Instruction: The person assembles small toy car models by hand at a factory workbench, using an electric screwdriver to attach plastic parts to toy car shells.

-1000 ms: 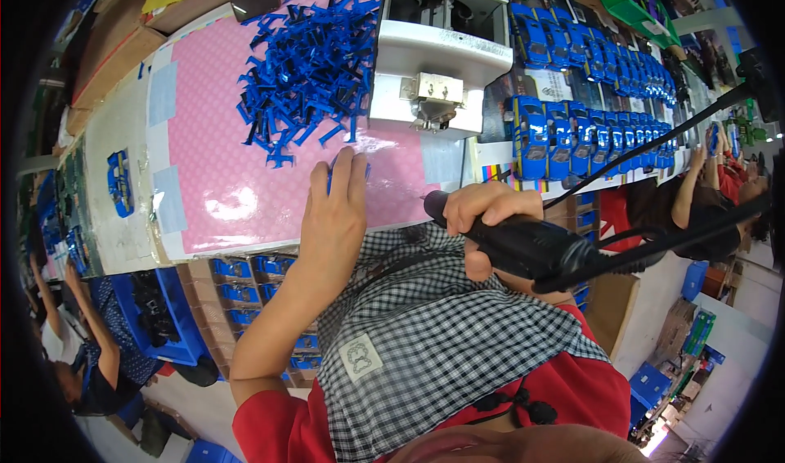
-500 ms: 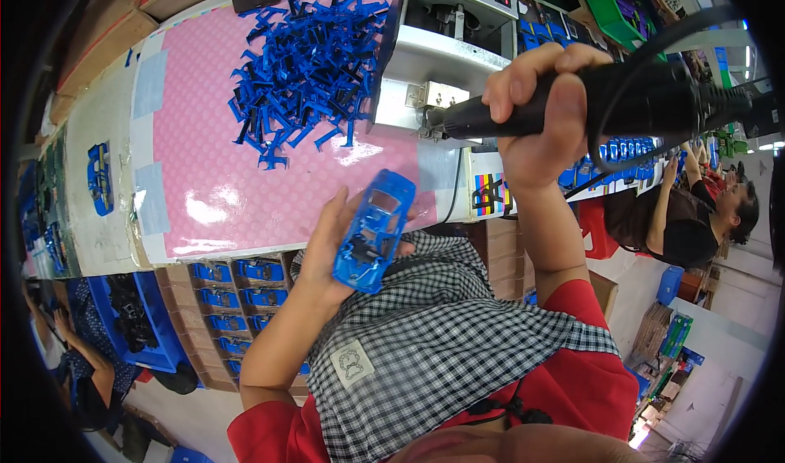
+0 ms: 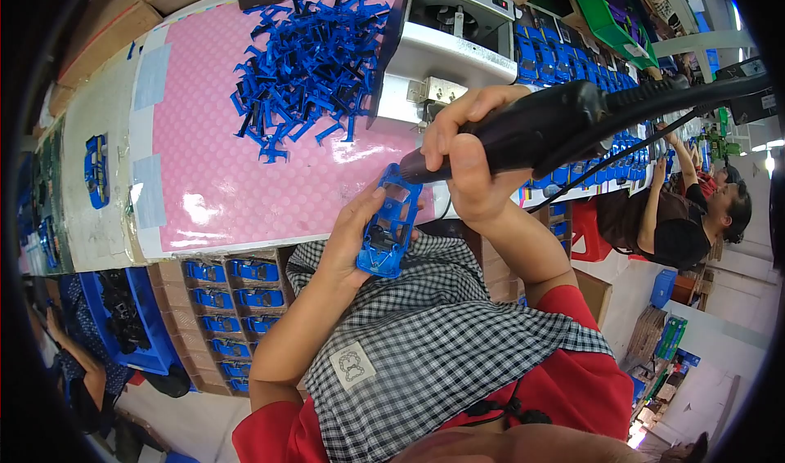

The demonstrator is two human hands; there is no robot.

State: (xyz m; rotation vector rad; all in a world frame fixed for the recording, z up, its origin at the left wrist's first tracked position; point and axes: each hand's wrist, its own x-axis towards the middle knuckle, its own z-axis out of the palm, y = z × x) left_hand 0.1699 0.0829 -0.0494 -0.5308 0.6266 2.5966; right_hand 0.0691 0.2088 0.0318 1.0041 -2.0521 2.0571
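Observation:
My left hand [image 3: 345, 242] is closed around a blue plastic toy car body [image 3: 388, 236], tilted with its hollow inside facing up. Wrapped round a thick black electric screwdriver [image 3: 536, 128] is my right hand [image 3: 470, 165]. The screwdriver's nose meets the far end of the car body; its very tip is hidden there. Just beyond my right hand stands a metal screw feeder [image 3: 450, 58] with an open top. A heap of small blue plastic parts [image 3: 315, 71] lies to its left on a pink mat [image 3: 200, 136].
Rows of blue car bodies [image 3: 564, 58] line the table on the right. A partitioned cardboard box [image 3: 225, 299] holding more stands below the table edge. A blue crate [image 3: 155, 320] of black parts is at left. A co-worker [image 3: 695, 218] sits at right; the screwdriver's cable [image 3: 679, 107] runs right.
My right hand has brought the screwdriver from the feeder down and left onto the car body. My left hand has shifted slightly right and up with the body.

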